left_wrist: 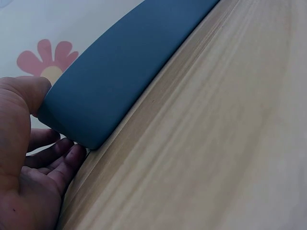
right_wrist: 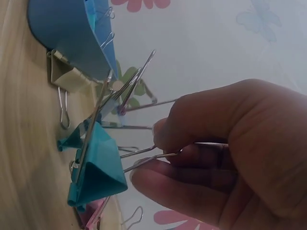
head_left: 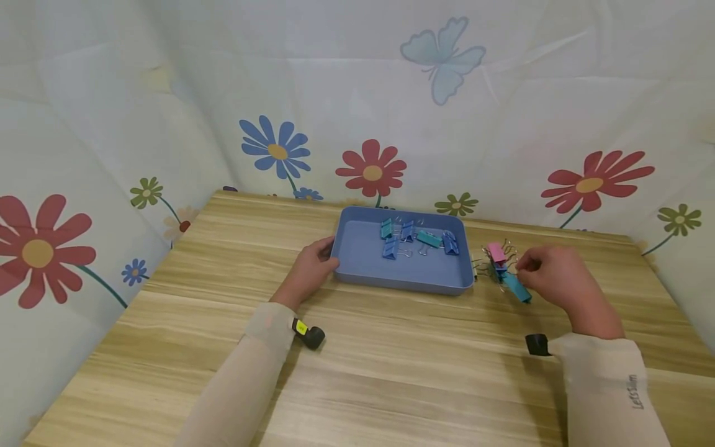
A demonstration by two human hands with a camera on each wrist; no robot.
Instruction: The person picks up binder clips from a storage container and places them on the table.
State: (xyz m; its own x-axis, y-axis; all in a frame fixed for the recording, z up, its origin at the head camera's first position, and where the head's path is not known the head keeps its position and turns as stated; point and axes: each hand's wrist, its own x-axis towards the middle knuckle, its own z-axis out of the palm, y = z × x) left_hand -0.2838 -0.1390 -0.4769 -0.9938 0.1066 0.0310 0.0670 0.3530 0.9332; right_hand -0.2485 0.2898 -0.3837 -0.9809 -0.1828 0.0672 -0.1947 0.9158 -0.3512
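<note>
Beside the blue tray [head_left: 357, 248] your left hand [head_left: 306, 271] is gripping, your right hand [head_left: 561, 282] is pinching a teal clip [head_left: 517, 288] by its handle [right_wrist: 142, 163]. You're apparently picking it from the pile [head_left: 497, 252]; the next move is likely calling for careful lifting. Flowered cloth [head_left: 324, 74] is hanging behind the wood-grained counter [head_left: 391, 360].

A pale printed cloth [head_left: 335, 68] is hanging behind the surface [head_left: 413, 360] and is continuing along its left and right sides. The cloth is creasing in several places and is folding near the left rear corner. A light-blue butterfly [head_left: 444, 59] is occupying the upper section, right of centre. A blue flower [head_left: 277, 151], a red flower [head_left: 372, 173] and a green flower [head_left: 456, 205] are appearing above the rear edge, left to right. The surface is showing pale wood grain with darker streaks. Soft light is falling on cloth and wood.
</note>
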